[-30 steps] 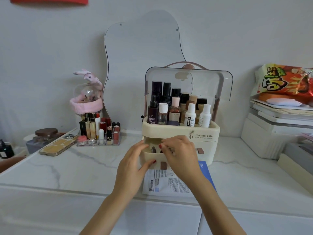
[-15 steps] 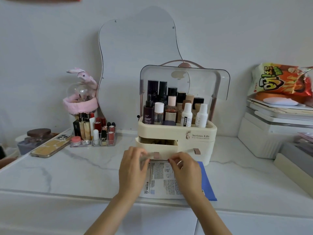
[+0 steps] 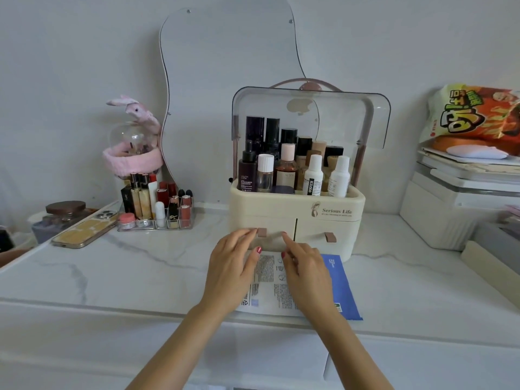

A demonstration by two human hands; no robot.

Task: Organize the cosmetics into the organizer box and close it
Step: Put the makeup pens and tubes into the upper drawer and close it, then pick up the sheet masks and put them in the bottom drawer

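The cream organizer box (image 3: 295,218) is sitting toward the back edge of the tabletop (image 3: 140,277), its clear lid (image 3: 351,116) standing raised over the packed bottles (image 3: 292,170). It is looking rigid but probably top-heavy, so the hinged lid's front rim seems the place to grasp. The left drawer (image 3: 267,235) is sitting flush. The left hand (image 3: 230,274) and right hand (image 3: 306,274) are resting with loosely spread, empty fingers, tips touching the drawer front beside its pink tab (image 3: 262,232).
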